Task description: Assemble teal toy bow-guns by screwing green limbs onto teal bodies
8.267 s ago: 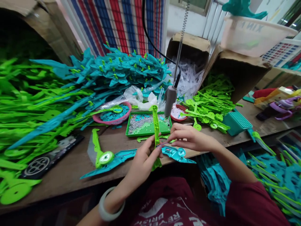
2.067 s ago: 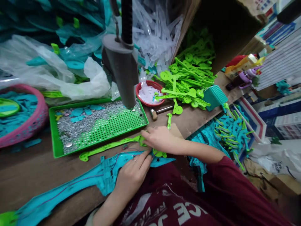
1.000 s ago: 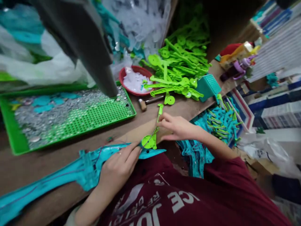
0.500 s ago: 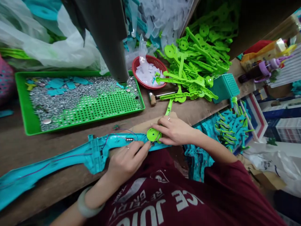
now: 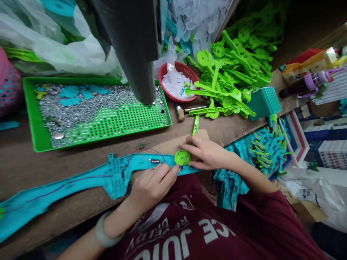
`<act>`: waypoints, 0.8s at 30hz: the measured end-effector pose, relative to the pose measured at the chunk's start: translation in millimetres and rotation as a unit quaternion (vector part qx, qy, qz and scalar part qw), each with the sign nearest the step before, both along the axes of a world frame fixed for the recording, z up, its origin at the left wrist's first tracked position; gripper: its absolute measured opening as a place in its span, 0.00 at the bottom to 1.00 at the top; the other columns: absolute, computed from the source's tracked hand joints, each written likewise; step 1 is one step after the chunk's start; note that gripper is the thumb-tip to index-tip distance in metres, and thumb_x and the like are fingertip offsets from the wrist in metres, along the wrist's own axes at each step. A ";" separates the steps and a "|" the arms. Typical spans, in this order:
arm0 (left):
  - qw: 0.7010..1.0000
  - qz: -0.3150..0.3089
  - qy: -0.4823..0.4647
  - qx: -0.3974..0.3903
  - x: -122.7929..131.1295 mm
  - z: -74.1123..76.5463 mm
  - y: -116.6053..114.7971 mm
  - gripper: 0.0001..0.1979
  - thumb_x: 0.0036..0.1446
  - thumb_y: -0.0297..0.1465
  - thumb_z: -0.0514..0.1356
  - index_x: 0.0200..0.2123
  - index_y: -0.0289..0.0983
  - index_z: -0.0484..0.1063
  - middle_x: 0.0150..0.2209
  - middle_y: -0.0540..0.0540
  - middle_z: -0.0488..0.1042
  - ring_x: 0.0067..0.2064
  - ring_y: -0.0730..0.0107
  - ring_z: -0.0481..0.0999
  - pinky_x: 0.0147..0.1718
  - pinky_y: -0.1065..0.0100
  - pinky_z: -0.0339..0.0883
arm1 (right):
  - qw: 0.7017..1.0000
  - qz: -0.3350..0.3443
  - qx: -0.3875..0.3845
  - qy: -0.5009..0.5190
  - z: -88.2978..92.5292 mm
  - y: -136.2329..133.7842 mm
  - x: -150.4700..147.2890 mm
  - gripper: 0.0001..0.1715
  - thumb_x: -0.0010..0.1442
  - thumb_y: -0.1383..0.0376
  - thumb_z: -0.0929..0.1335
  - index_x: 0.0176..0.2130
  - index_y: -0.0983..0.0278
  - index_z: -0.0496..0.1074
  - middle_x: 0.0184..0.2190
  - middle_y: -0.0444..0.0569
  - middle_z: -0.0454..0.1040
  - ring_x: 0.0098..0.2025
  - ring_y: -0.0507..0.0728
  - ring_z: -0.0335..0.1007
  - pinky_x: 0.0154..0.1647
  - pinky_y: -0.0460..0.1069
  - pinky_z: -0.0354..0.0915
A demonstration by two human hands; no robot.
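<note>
The left hand's (image 5: 151, 182) fingertips are bunched at the near rim of a lime-green plastic arm's round hollow disc (image 5: 179, 157), while the right hand's (image 5: 206, 153) fingers, narrowly parted, rest at its right side; whether either pinches anything, I cannot tell. The disc lies over the right end of a long turquoise plastic shell (image 5: 81, 180), left of which a silvery metal cylinder (image 5: 155, 161) shows. A second ago a thin dark wire stretched toward the right hand; now it curves beside the disc, suggesting wire-laying is underway.
</note>
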State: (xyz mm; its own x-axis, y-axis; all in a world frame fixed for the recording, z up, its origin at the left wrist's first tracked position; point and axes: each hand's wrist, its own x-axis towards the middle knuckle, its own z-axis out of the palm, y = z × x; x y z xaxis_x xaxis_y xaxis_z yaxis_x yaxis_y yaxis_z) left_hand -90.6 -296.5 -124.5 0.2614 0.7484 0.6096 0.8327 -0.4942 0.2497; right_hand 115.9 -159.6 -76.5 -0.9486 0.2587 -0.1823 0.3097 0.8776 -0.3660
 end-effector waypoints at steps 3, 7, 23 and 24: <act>1.000 -0.016 -0.004 -0.006 0.0 -0.2 1.1 0.04 0.66 0.26 0.59 0.42 0.35 0.74 0.25 0.52 0.71 0.24 0.73 0.67 0.25 0.66 0.57 | 0.996 -0.058 -0.037 0.059 -4.7 1.7 10.6 0.23 0.68 0.62 0.64 0.59 0.69 0.62 0.54 0.62 0.65 0.49 0.59 0.68 0.47 0.56 0.75; 0.999 -0.049 -0.006 -0.017 2.0 -7.4 1.4 0.06 0.67 0.25 0.58 0.44 0.35 0.74 0.25 0.53 0.70 0.25 0.72 0.69 0.26 0.66 0.59 | 0.992 -0.067 -0.007 0.107 -16.4 3.2 17.1 0.15 0.71 0.67 0.60 0.54 0.66 0.67 0.52 0.59 0.68 0.50 0.57 0.68 0.48 0.55 0.74; 0.998 0.028 -0.003 -0.052 4.5 -0.6 3.7 0.09 0.65 0.25 0.59 0.30 0.37 0.72 0.25 0.52 0.69 0.24 0.73 0.66 0.26 0.66 0.58 | 0.983 -0.113 -0.023 0.141 -36.7 3.8 5.9 0.12 0.71 0.63 0.63 0.40 0.67 0.73 0.42 0.55 0.71 0.42 0.56 0.69 0.41 0.51 0.70; 0.998 0.033 -0.015 -0.057 5.1 -1.2 3.6 0.09 0.65 0.25 0.59 0.30 0.37 0.71 0.26 0.52 0.69 0.24 0.72 0.67 0.27 0.66 0.59 | 0.983 -0.114 -0.022 0.139 -35.7 4.0 4.8 0.12 0.71 0.63 0.63 0.40 0.67 0.73 0.42 0.55 0.70 0.41 0.55 0.69 0.41 0.50 0.69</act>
